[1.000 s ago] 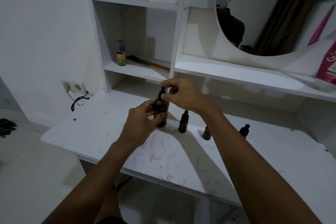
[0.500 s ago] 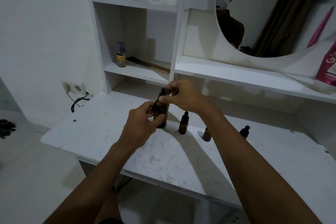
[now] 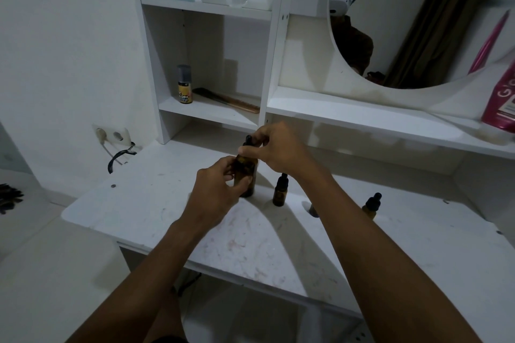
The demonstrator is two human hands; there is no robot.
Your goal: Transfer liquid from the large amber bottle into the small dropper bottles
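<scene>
**Both hands on large amber bottle, cap end pinched**

Large amber bottle (image 3: 247, 175) upright on white surface (image 3: 278, 245), base touching it. Left hand (image 3: 216, 192) wrapped around bottle body from the near-left side; fingers (image 3: 242, 184) closed on the glass, thumb across the front. Right hand (image 3: 278, 147) above and to the right, its fingertips closed on the black dropper cap (image 3: 249, 141) at the bottle's top; cap pokes out just left of those fingertips. Whether cap is loose or screwed on: cannot tell.

Small dropper bottle (image 3: 279, 191) stands just right of the left hand's fingers, below the right wrist, not touched. Second small bottle (image 3: 372, 205) farther right, beyond the right forearm, well apart from both hands. A third dark item (image 3: 312, 210) mostly hidden at the forearm's edge; unclear.
</scene>
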